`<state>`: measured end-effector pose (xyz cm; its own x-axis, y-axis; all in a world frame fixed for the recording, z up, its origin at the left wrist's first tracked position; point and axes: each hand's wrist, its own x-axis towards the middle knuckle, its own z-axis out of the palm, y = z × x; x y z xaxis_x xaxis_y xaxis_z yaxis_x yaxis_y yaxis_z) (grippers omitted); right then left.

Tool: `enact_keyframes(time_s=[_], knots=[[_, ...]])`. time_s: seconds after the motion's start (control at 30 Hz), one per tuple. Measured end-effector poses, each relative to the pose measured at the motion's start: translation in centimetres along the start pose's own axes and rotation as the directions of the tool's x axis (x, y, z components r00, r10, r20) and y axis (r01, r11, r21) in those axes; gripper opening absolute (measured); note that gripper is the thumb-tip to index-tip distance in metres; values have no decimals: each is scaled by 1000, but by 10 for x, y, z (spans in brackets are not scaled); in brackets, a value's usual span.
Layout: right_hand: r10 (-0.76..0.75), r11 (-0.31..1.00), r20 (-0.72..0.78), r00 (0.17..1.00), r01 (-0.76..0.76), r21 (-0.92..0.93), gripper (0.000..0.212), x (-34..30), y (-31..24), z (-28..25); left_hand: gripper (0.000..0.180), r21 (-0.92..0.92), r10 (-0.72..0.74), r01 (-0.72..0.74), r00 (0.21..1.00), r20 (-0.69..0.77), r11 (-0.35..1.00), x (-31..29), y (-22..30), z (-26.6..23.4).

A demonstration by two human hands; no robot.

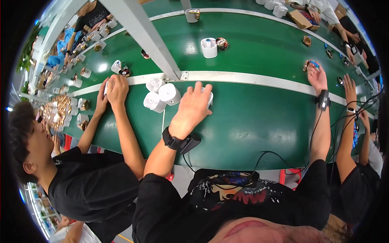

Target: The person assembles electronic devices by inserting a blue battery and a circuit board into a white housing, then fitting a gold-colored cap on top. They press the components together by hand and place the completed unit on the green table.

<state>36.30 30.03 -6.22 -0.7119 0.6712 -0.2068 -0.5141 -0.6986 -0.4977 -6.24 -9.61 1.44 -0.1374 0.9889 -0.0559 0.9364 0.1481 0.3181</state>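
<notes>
My left hand [190,111] reaches over a white plastic housing [210,98] on the green table, its fingers curled round the housing. Most of that housing is hidden beneath the hand. Just left of it stand three more white housings [169,94], open side up and close together. Out to the right, my right hand [317,77] is raised at the far side of the pale metal rail. Its fingers close on a small copper-coloured coil part with a blue piece [314,64]; the palm side of the hand shows.
A grey metal post [146,38] rises from the pale rail [251,78]. Beyond it, a white housing [209,48] sits beside a coil part. At left a co-worker's hands [115,91] hold a white piece. Black cables [279,156] trail by my right arm, near another co-worker's hand [349,87].
</notes>
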Motion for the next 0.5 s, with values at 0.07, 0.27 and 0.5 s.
enact_keyframes(time_s=[0.07,0.27,0.5], knots=[[-134,974,132,982,106,199,16,-5,48,42,66,-26,13,-12,1000,20,1000,3,4,-1],[-315,944,0,949,313,104,6,11,165,96,66,-537,117,-265,949,-294,801,68,23,36],[-398,854,-96,912,331,-403,6,7,221,138,64,-670,2,-375,873,-488,641,135,35,87]])
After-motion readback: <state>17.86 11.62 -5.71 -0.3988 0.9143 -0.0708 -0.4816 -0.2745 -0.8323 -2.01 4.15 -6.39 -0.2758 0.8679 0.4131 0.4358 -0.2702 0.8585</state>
